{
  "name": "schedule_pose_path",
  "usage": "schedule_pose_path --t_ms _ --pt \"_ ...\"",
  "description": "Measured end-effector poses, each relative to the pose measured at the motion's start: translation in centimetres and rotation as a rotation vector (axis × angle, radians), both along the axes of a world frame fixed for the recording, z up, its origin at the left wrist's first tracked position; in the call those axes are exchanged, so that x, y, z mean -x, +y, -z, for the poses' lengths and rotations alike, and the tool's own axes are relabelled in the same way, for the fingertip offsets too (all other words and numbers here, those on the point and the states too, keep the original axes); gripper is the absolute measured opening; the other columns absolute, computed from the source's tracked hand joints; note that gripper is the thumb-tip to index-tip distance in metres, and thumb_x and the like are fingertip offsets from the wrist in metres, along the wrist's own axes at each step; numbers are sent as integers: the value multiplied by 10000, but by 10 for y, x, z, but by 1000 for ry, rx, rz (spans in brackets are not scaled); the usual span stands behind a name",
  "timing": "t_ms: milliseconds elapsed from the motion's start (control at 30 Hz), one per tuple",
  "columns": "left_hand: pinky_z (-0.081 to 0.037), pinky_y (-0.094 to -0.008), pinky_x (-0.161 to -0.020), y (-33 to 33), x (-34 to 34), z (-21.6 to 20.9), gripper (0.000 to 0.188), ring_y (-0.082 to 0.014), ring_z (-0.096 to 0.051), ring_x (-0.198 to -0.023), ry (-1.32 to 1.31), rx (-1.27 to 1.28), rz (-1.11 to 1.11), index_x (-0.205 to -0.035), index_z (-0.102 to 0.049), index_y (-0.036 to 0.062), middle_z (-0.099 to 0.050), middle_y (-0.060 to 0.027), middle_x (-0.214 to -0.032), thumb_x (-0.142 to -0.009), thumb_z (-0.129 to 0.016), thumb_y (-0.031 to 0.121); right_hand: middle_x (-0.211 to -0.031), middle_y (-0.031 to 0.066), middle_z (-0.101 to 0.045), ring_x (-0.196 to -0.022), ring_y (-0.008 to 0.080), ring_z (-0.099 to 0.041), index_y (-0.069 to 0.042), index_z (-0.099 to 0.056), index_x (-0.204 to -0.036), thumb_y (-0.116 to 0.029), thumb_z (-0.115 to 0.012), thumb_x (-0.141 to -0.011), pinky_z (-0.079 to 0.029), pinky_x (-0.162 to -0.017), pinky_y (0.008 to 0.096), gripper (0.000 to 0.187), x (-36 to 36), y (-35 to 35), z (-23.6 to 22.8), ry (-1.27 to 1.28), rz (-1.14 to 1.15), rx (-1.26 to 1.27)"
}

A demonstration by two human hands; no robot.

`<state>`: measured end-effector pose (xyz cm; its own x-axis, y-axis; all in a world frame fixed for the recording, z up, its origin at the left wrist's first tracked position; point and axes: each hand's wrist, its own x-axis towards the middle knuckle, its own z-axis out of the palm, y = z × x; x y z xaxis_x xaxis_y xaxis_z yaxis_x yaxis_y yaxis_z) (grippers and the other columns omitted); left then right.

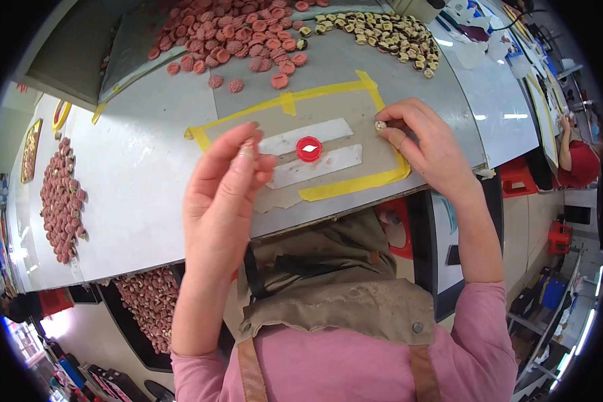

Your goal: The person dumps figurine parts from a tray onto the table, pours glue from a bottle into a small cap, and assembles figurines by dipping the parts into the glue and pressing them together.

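On the brown sheet in front of me sits a round red holder (309,140) with a white diamond shape in its middle. Two white strips (315,133) run along either side of it. To its left my left hand (224,175) is raised, thumb and fingers pinched together; whatever is between the fingertips, if anything, is too small to make out. On the other side my right hand (430,144) pinches a small pale piece with dark spots (380,125) between thumb and forefinger, above the sheet's right edge.
Yellow tape (355,185) borders the sheet. Beyond it lie a heap of pinkish-red ridged round pieces (234,40) and a pile of small cream-and-black pieces (388,33). More reddish pieces (61,201) are heaped at left; a black bin (147,308) of them stands below. Another person (578,161) is at far right.
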<state>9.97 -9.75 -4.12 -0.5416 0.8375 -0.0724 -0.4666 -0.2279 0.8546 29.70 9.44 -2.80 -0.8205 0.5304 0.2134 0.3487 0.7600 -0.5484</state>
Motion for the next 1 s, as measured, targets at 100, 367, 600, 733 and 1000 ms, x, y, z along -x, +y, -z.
schedule_pose_path --t_ms 100,367,600,733,1000 --pt "-474 -272 -883 -4 -12 3 323 -132 -600 -984 -178 -67 80 -1269 -527 8 -577 -78 -1210 -964 -546 114 -986 112 -590 -895 235 -594 -2 -601 -1008 -54 -605 -853 -479 -770 323 164 0 0 -6 -42 -67 -76" --pt "-461 -254 -862 -17 -6 21 327 -98 -571 -951 -251 -151 150 -1280 -517 21 -587 -61 -1172 -973 -536 130 -958 113 -586 -876 273 -580 -18 -610 -994 -54 -603 -845 -475 -767 334 154 32 -32 -13 42 -165 17" --pt "-455 -260 -870 -15 -11 23 329 -100 -555 -950 -260 -196 133 -1279 -513 26 -580 -68 -1189 -969 -542 133 -907 89 -565 -879 275 -547 -48 -617 -962 -67 -644 -810 -462 -765 359 156 61 -37 -1 32 -347 -283" --pt "-456 -263 -870 -12 -11 24 323 -101 -553 -948 -263 -222 148 -1276 -515 31 -581 -67 -1183 -970 -541 132 -899 88 -558 -869 281 -538 -47 -605 -948 -66 -651 -802 -457 -760 378 153 62 -39 -1 1 -345 -251" --pt "-456 -250 -843 -15 -12 20 343 -93 -532 -896 -240 -148 105 -1291 -497 34 -543 -92 -1164 -966 -537 137 -882 107 -544 -850 296 -526 -39 -581 -934 -68 -647 -804 -449 -761 381 148 68 -53 5 12 -211 -319"
